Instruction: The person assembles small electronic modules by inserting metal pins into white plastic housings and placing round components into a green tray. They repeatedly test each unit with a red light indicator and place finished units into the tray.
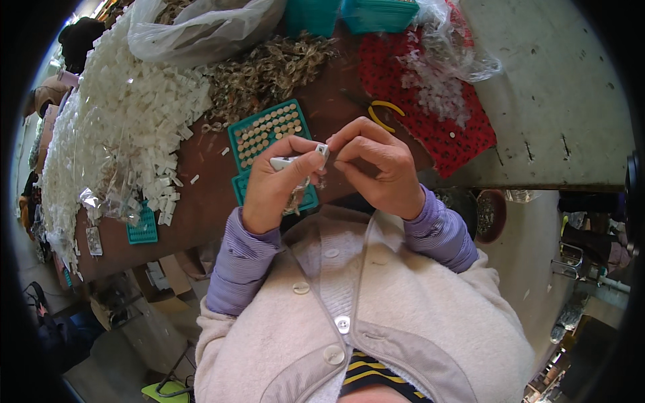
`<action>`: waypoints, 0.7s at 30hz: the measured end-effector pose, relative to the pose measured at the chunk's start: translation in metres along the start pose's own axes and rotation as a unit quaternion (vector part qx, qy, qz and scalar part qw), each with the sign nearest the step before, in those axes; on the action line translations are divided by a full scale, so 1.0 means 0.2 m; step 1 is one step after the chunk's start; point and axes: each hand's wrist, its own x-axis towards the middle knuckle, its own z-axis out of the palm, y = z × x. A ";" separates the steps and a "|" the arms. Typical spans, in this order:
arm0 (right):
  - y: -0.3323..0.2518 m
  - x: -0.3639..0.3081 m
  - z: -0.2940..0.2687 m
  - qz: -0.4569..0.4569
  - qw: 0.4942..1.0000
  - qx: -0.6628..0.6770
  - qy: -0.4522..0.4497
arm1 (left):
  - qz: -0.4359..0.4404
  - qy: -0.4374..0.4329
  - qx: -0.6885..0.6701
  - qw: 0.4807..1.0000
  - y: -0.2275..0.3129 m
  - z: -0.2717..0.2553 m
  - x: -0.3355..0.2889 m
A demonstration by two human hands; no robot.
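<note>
My left hand is closed around a small white plastic piece, which sticks up between thumb and forefinger with a dark opening on its end. Another white piece lies across the same palm, and clear brownish bits hang below the fingers. Close beside that end, the thumb and fingertips of my right hand are pinched together; anything between them is too small to make out. Behind my left hand lies a teal tray with rows of round beige pieces. A second teal tray is partly hidden under the hand.
A large heap of white plastic pieces covers the table's left side. Beyond the trays are a pile of clear brownish parts and a plastic bag. Yellow-handled pliers lie by a red patterned cloth bearing translucent bits.
</note>
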 end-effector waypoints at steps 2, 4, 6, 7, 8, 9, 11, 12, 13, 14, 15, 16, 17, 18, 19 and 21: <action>-0.02 0.02 0.01 -0.004 1.000 -0.002 -0.020 | -0.015 -0.022 0.043 0.999 0.03 -0.07 -0.01; -0.04 0.03 0.04 -0.006 1.000 0.001 -0.020 | -0.024 -0.037 0.033 0.998 0.04 -0.12 -0.02; -0.05 0.06 0.07 0.009 1.000 0.024 0.016 | -0.025 -0.040 -0.033 0.998 0.05 -0.14 -0.03; -0.06 0.07 0.08 0.017 0.999 0.033 0.034 | -0.033 -0.036 -0.048 0.998 0.05 -0.14 -0.03; -0.06 0.08 0.09 0.012 0.999 0.017 0.030 | -0.039 -0.030 -0.062 0.997 0.05 -0.15 -0.03; -0.07 0.09 0.11 0.010 1.000 0.007 0.021 | -0.038 -0.024 -0.079 0.996 0.05 -0.14 -0.03; -0.08 0.09 0.14 0.003 1.000 -0.016 0.008 | -0.010 -0.020 -0.092 0.995 0.04 -0.15 -0.03; -0.09 0.09 0.14 0.001 1.000 -0.022 0.001 | -0.011 -0.024 -0.092 0.995 0.04 -0.14 -0.03; -0.09 0.10 0.15 -0.008 0.999 -0.030 -0.006 | -0.019 -0.027 -0.072 0.997 0.04 -0.15 -0.04; -0.10 0.10 0.15 -0.018 0.999 -0.039 -0.012 | -0.045 -0.036 -0.043 0.997 0.06 -0.17 -0.05; -0.10 0.10 0.15 -0.007 0.999 -0.031 -0.027 | -0.079 -0.013 0.007 0.997 0.07 -0.18 -0.05; -0.11 0.10 0.15 0.004 0.999 -0.025 -0.040 | -0.038 -0.044 0.031 0.998 0.06 -0.17 -0.06; -0.10 0.10 0.14 0.013 0.999 -0.019 -0.048 | -0.003 -0.045 0.076 0.996 0.06 -0.17 -0.06; -0.10 0.10 0.13 0.021 0.997 -0.019 -0.069 | 0.028 -0.059 0.115 0.991 0.06 -0.16 -0.06; -0.08 0.10 0.12 0.028 0.996 -0.017 -0.087 | 0.021 -0.042 0.121 0.992 0.06 -0.17 -0.06; -0.03 0.13 0.09 0.040 0.992 0.011 -0.116 | 0.010 -0.036 0.118 0.992 0.05 -0.17 -0.04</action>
